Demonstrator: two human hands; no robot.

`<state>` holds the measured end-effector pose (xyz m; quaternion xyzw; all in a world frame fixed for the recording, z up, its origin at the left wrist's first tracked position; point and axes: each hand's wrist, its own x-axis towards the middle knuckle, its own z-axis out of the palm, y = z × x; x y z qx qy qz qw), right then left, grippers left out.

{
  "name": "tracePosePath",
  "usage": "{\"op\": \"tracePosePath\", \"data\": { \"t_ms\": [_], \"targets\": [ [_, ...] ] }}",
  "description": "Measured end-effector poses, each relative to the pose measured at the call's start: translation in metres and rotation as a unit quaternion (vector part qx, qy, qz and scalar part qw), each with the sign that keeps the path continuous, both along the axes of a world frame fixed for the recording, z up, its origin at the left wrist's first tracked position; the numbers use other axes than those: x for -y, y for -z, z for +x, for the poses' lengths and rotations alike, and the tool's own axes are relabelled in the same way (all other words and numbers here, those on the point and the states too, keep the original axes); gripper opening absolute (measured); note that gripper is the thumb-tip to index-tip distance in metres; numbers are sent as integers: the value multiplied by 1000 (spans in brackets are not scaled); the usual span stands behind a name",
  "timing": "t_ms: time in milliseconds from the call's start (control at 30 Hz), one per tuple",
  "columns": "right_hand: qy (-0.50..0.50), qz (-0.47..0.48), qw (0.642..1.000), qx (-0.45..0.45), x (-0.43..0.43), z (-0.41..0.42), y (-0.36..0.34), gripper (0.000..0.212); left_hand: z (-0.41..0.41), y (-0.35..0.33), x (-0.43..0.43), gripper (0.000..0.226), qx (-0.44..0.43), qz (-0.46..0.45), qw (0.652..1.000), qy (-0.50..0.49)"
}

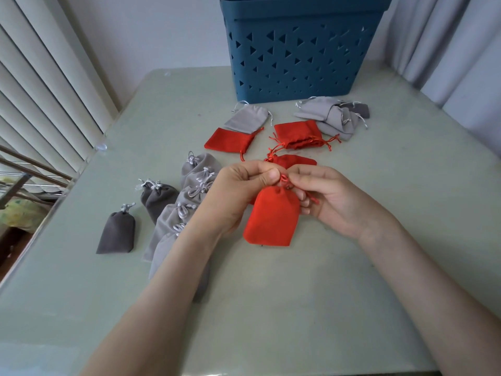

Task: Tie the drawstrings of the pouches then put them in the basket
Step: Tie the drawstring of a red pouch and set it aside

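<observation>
- The pale green bench (298,294) carried everything, and the red pouch (271,215) hung over its middle, its lower edge near or on the surface.
- The blue basket (298,50) stood well beyond the red pouch, at the far edge.
- A row of tied light grey pouches (187,202) lay just left of the red pouch, partly behind the left forearm.
- A heap of untied grey pouches (330,116) lay beyond the red pouch and to its right.
- The left hand (238,191) was at the red pouch's upper left, its fingers (268,178) curled and pinching at the gathered neck.
- The right hand (333,196) was at the pouch's upper right; its fingers (301,177) pinched narrowly there too, the rest curled beside the pouch's edge.
- Three more red pouches (296,134) lay between the red pouch and the basket.
- Two tied dark grey pouches (116,232) lay far left of the red pouch.
- The red drawstring (284,179) sat at the pouch's top, caught between both sets of fingers.
</observation>
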<state>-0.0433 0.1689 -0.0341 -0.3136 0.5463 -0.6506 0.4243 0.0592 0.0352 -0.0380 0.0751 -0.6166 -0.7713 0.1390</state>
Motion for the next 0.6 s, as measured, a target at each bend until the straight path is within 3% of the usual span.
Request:
{"op": "tracePosePath", "data": {
  "t_ms": [333, 433, 600],
  "targets": [
    [39, 52, 978, -201, -2, -3, 7, 15, 4, -6, 5, 10, 57, -155, 986, -26],
    [54, 75, 974, -206, -1, 0, 8, 16, 2, -4, 3, 11, 68, -206, 975, -52],
    [79, 91, 967, -222, 2, 1, 11, 17, 0, 6, 0, 13, 34, -422, 894, -145]
  ]
}}
